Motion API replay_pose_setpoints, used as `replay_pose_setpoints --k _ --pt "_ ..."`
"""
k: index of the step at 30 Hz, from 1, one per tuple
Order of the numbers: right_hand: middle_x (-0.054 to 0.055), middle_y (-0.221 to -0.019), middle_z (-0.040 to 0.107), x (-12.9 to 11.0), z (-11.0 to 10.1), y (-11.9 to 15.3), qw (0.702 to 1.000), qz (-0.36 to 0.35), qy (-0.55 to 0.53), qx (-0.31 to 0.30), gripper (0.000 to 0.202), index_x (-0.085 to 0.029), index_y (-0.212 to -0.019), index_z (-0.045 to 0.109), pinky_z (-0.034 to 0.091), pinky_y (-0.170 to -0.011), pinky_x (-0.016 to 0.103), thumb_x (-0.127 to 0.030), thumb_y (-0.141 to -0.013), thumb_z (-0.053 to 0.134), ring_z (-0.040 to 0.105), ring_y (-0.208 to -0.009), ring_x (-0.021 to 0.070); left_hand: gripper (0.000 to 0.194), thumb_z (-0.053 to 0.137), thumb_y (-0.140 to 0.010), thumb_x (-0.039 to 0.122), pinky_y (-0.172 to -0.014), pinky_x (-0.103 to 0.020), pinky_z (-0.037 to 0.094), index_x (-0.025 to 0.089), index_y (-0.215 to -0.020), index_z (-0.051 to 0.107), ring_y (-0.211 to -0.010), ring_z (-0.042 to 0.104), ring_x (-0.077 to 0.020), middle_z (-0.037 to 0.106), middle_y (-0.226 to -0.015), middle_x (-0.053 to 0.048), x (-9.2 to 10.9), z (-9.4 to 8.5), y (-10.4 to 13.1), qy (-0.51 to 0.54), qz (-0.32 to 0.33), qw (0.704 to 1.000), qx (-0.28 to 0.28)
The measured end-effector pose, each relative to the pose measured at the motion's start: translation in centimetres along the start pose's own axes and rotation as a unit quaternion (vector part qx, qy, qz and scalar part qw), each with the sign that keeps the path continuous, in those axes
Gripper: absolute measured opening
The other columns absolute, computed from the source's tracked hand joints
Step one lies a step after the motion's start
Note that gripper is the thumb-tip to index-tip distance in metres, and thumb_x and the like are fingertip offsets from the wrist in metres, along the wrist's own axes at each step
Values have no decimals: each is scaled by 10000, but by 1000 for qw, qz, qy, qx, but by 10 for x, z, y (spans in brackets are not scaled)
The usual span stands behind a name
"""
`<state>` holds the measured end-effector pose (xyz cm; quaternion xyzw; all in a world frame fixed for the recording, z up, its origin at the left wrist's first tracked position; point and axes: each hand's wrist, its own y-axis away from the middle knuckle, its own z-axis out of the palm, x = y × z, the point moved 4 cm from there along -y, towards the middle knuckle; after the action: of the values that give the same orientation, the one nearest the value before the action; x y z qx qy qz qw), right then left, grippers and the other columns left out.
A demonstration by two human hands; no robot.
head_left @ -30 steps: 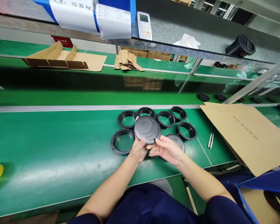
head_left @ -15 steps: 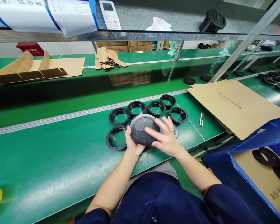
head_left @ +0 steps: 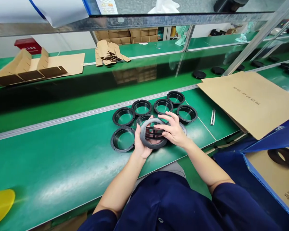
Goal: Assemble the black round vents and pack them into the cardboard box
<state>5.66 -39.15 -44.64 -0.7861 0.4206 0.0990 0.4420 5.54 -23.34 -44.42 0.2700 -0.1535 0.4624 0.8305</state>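
Note:
A round grey air vent [head_left: 155, 141] is held up over the bench, its louvre slats tilted so that gaps show between them. My left hand [head_left: 142, 146] is closed around the vent's left side and underside. Over the right part of its face is my right hand [head_left: 174, 131], fingers stretched and apart, with fingertips touching the slats. Black flanged rings [head_left: 122, 139] lie behind and to the left of the vent, one of them partly covered by it. A grey round piece [head_left: 183, 128] shows partly behind my right hand.
A cutter-like tool [head_left: 212, 117] and a cardboard sheet [head_left: 250, 99] are at the right, above a blue bin [head_left: 231, 170]. A metal shelf edge [head_left: 135, 22] crosses overhead. A yellow object [head_left: 1, 205] sits at the lower left.
The vent's slats have swung from closed flat to open, with gaps now visible. My right fingers have come onto the slats. The camera view has tilted down slightly.

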Motion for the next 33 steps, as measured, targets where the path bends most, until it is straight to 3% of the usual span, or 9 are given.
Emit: replay_pose_setpoints --k 5,11,18,22,25,27,30,33 --pt "59 -1487 576 9 -2 1 992 67 -107 -15 678 -281 -1127 820 314 -1254 553 -685 -1080 277 369 -1462 300 686 476 -998 668 -1124 -585 476 231 -1524 533 -1311 616 -358 673 -1384 -126 -7 2 -5 2 -26 1000 10" --pt "57 -1534 527 8 -5 12 965 142 -221 9 689 -292 -1332 720 358 -1253 479 -637 -1105 168 431 -1463 261 708 475 -990 691 -1121 -604 473 215 -1509 548 -1323 608 -370 685 -1358 -142 -5 -1 -11 10 -16 1000 1" --pt "58 -1526 521 -2 -13 16 977 119 -178 17 629 -313 -1380 698 390 -1237 513 -622 -1107 223 410 -1456 282 694 440 -1010 673 -1141 -585 459 213 -1520 536 -1329 607 -358 677 -1377 -134 -5 1 -9 5 -6 1000 9" --pt "19 -1539 499 -4 -11 17 979 103 -174 16 562 -390 -1452 635 409 -1229 540 -581 -1115 227 404 -1454 293 702 445 -1001 688 -1133 -596 467 229 -1526 529 -1325 609 -362 656 -1415 -127 -4 2 -7 5 -13 1000 13" --pt "-25 -1620 397 -2 -3 19 987 89 -132 -10 546 -449 -1522 546 346 -1249 629 -599 -1102 231 336 -1501 359 705 439 -1005 687 -1141 -567 476 203 -1505 549 -1319 617 -348 675 -1385 -127 -3 -1 -10 12 -10 1000 20" --pt "-38 -1658 346 -3 2 20 993 65 -85 -55 538 -453 -1541 521 257 -1273 681 -652 -1068 358 264 -1533 419 676 436 -1026 639 -1167 -504 474 153 -1476 570 -1330 613 -320 692 -1358 -129 -2 -3 -12 22 6 999 44" --pt "24 -1678 337 -11 2 16 995 17 -25 -96 650 -375 -1546 537 181 -1296 675 -693 -981 582 227 -1553 439 637 425 -1048 582 -1201 -453 450 117 -1456 576 -1367 587 -295 699 -1348 -130 -4 -3 -12 23 12 996 80" --pt "156 -1725 191 -24 -4 8 994 -18 29 -101 922 -227 -1581 490 177 -1288 659 -776 -867 685 150 -1584 436 645 433 -1028 631 -1229 -471 412 185 -1472 574 -1453 506 -310 666 -1413 -100 -11 0 -9 -7 5 998 57"
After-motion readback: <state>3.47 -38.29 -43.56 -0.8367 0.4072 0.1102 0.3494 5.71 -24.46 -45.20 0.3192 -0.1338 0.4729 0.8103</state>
